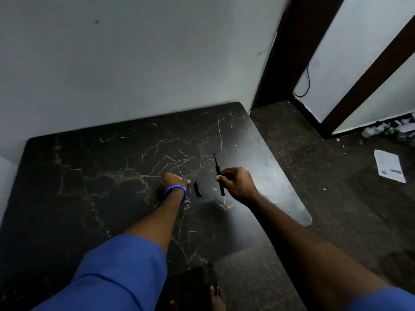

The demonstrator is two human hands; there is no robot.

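Note:
My right hand (235, 184) grips a black pen (219, 173) with a blue tip that points away from me, above the dark scratched table (101, 176). A black pen cap (197, 189) lies on the table between my hands. My left hand (173, 180), with a blue wristband, is curled low on the table around a small blue thing (183, 178); only bits of blue show at either side of the fist, so I cannot tell what it is.
The table stands against a pale wall (134, 63). To the right are a dark speckled floor (336, 176), a dark door frame (289, 52), a sheet of paper (389, 166) and some litter (390, 129). My bare foot (216, 298) shows below the table edge.

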